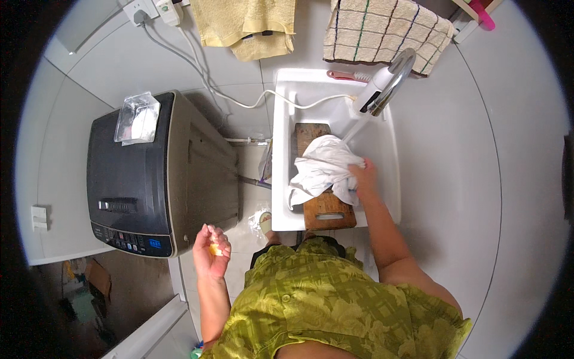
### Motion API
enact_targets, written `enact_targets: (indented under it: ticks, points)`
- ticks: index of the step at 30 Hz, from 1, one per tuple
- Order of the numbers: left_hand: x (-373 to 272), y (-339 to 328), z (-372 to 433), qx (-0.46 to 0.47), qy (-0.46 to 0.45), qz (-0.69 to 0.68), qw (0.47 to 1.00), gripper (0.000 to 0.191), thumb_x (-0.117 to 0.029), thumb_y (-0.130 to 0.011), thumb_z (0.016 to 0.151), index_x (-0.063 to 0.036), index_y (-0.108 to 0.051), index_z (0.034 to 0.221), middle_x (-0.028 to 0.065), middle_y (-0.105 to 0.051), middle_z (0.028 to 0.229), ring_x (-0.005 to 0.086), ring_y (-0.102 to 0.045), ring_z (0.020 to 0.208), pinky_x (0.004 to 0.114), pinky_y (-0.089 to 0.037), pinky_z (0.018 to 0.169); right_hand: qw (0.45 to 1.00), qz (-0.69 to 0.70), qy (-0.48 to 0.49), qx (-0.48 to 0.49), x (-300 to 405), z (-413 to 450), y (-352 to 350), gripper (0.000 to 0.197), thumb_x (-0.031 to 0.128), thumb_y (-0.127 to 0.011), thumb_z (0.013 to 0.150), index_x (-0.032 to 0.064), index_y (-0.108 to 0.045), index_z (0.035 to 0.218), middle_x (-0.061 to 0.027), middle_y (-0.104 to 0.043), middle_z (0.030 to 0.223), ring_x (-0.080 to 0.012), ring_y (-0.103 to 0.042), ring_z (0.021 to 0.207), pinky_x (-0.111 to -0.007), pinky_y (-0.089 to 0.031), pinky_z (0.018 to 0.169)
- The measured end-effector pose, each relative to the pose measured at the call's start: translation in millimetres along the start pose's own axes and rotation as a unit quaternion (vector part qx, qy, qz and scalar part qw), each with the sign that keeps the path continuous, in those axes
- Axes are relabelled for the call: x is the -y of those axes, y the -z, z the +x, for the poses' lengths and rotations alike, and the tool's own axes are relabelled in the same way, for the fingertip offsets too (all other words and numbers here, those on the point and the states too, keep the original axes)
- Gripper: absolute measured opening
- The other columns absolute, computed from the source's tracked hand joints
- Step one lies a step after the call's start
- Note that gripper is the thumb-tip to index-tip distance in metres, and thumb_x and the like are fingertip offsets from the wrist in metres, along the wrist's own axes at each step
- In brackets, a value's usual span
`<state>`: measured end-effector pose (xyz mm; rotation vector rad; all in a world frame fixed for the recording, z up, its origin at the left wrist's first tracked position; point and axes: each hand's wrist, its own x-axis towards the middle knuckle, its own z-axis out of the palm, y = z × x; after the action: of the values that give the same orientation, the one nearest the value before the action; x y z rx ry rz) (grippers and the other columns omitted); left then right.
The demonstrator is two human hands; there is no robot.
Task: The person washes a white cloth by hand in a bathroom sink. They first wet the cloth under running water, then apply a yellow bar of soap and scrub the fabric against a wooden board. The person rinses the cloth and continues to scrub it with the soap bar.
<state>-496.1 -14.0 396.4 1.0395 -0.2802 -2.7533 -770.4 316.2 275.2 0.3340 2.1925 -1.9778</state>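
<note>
My right hand [365, 179] grips the right edge of a wet white cloth [325, 166] in the sink. Beneath the cloth, a wooden washboard [329, 208] with a slot near its close end leans across the white sink [291, 222]. Water runs from the chrome tap [394, 85] onto the cloth. My left hand [212, 253] is raised away from the sink, beside the washing machine, palm up and fingers curled around a small yellow piece, perhaps soap [216, 249].
A top-loading washing machine [130, 179] stands left, with a clear plastic box [136, 119] on its lid. A brush [350, 76] lies on the sink's back rim. A white cord [251, 107] runs from the wall socket to the tap. Towels [390, 33] hang above.
</note>
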Motion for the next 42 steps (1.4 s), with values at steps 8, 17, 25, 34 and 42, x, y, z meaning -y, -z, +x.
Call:
enact_targets:
  ticks: [8, 17, 25, 34, 42]
  points:
    - [-22, -23, 36, 0.035, 0.085, 0.053, 0.994, 0.017, -0.019, -0.052, 0.09, -0.0059, -0.056, 0.081, 0.0017, -0.052, 0.071, 0.0097, -0.045, 0.058, 0.021, -0.037, 0.05, 0.943, 0.327, 0.051, -0.044, 142, -49, -20, 0.038, -0.002, -0.058, 0.076, -0.0029, -0.048, 0.112, -0.0136, -0.056, 0.104, -0.0245, -0.059, 0.09, -0.037, -0.052, 0.081]
    - [-30, -29, 46, 0.042, 0.114, 0.062, 0.991, 0.017, -0.019, -0.053, 0.09, -0.0058, -0.056, 0.08, 0.0016, -0.052, 0.071, 0.0097, -0.046, 0.059, 0.021, -0.038, 0.051, 0.94, 0.338, 0.04, 0.002, 111, -75, -25, 0.034, 0.005, -0.059, 0.079, 0.0019, -0.053, 0.113, -0.0115, -0.061, 0.101, -0.0255, -0.061, 0.091, -0.039, -0.051, 0.084]
    - [-27, -15, 40, 0.039, 0.105, 0.038, 0.993, 0.016, -0.018, -0.054, 0.09, -0.0044, -0.056, 0.081, 0.0026, -0.052, 0.071, 0.0103, -0.044, 0.06, 0.022, -0.036, 0.05, 0.928, -0.367, 0.044, 0.037, -5, -63, -12, 0.038, 0.025, -0.074, 0.071, -0.0048, -0.06, 0.089, -0.0188, -0.059, 0.084, -0.031, -0.058, 0.078, -0.041, -0.046, 0.07]
    - [-28, 4, 17, 0.021, 0.045, 0.0, 0.999, 0.014, -0.017, -0.054, 0.089, -0.0057, -0.055, 0.081, 0.0018, -0.051, 0.07, 0.01, -0.044, 0.06, 0.022, -0.037, 0.051, 0.93, -0.277, 0.24, 0.022, 72, -73, -19, 0.027, 0.024, -0.068, 0.077, -0.0012, -0.062, 0.083, -0.0156, -0.058, 0.075, -0.0316, -0.057, 0.067, -0.043, -0.046, 0.066]
    - [-15, 14, 4, 0.005, 0.025, -0.029, 0.999, 0.015, -0.017, -0.053, 0.089, -0.0054, -0.055, 0.08, 0.0023, -0.052, 0.07, 0.01, -0.044, 0.06, 0.022, -0.037, 0.052, 0.791, -0.571, 0.141, 0.169, 73, -16, -32, 0.06, 0.053, -0.051, 0.084, 0.0005, -0.058, 0.112, -0.0257, -0.052, 0.119, -0.0381, -0.051, 0.11, -0.047, -0.042, 0.09]
